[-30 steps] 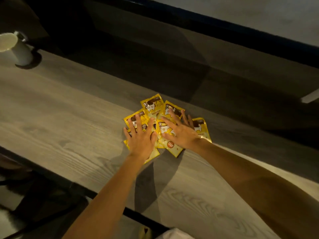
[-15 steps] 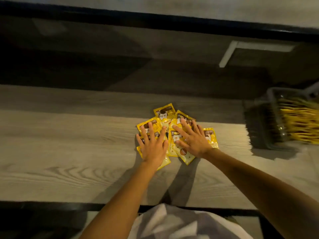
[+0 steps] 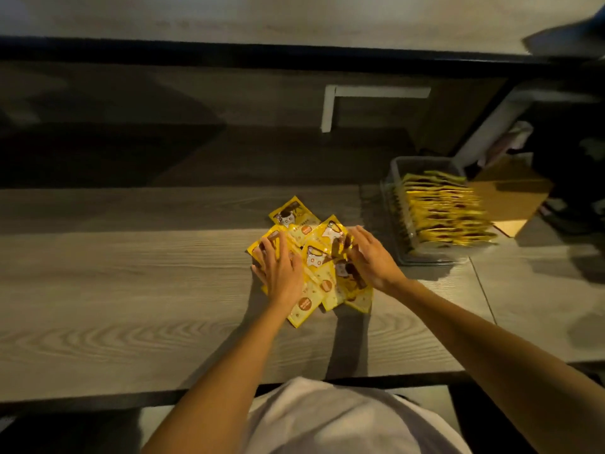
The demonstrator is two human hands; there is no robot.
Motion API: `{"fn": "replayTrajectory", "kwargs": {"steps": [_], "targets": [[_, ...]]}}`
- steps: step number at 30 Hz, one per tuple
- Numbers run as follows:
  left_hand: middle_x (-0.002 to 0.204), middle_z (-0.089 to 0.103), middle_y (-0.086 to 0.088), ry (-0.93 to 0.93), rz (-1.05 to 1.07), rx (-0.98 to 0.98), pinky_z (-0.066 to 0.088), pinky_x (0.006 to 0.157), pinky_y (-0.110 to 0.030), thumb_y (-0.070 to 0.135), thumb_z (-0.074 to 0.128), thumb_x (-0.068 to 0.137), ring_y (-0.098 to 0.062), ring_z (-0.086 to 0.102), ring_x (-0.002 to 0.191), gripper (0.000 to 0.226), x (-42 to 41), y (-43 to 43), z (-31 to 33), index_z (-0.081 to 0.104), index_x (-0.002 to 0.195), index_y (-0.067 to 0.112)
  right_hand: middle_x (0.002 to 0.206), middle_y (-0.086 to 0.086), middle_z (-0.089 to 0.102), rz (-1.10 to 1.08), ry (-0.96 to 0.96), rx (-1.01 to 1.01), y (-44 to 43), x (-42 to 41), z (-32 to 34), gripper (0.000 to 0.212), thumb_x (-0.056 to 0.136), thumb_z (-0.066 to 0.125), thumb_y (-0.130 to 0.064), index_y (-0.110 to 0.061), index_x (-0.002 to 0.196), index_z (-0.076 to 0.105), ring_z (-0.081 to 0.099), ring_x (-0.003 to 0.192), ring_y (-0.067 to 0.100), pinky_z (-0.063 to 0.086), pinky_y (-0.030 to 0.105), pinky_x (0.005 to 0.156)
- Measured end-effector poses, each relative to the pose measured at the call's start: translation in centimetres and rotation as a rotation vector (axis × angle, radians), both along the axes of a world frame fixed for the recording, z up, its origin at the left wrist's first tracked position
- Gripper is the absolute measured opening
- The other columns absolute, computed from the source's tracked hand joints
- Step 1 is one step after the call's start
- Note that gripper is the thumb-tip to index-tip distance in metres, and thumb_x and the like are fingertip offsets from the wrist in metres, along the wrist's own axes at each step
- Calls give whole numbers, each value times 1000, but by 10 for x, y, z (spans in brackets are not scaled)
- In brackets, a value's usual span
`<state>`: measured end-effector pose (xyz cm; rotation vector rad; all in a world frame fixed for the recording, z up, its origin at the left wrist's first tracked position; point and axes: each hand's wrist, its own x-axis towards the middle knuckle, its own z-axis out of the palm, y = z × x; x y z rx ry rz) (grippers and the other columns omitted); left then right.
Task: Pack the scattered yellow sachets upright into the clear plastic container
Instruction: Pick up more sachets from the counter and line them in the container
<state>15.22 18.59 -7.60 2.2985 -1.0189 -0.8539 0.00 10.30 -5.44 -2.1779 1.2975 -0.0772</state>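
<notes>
Head view: glossy yellow sachets with cartoon prints lie overlapped flat on the wooden table. The left hand presses them with straight fingers. The right hand curls over the pile's right edge, grip unclear. The clear plastic container stands near, to the right.

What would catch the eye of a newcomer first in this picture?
The heap of yellow sachets in the middle of the wooden table stands out first, with the left hand flat on it and the right hand touching its right side. To the right stands the clear container, holding a tight row of upright sachets.
</notes>
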Motion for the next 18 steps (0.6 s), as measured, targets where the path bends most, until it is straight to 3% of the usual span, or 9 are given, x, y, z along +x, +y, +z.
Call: {"fn": "replayTrajectory", "kwargs": {"steps": [5,9,11,15,18], "targets": [[157,18,-6,-21,188,-197,10,120,-45,8,40,96,-24,9,146,52,-14,-1,10,29,146,16,146,9,37,182,21,-40,-3,-26,16,49,92,52,-17,-16,139,38,35,133,28,32,34,109],[137,46,-9,-66,91,-261,35,106,-31,-20,36,81,-24,41,130,51,-12,12,13,58,120,5,145,10,41,405,49,-140,0,-20,11,51,90,57,-21,-12,138,41,35,133,29,30,33,107],[129,50,-11,-55,-30,-242,41,102,-31,-26,35,77,-26,47,124,55,-8,19,14,62,114,4,146,9,40,522,85,-153,2,-12,9,55,89,57,-21,-13,140,37,31,137,28,24,32,111],[149,34,-5,-58,-405,9,25,112,-25,-15,48,81,-20,28,141,64,1,34,16,42,139,12,153,6,28,685,294,-148,4,-1,5,69,89,59,-22,-18,147,21,17,144,29,18,43,116],[158,9,2,-248,-619,249,17,117,-29,2,63,83,-17,9,146,83,2,40,18,17,149,23,152,11,25,704,348,-186,5,3,6,72,89,57,-15,-16,148,16,16,143,31,13,48,118]]}}
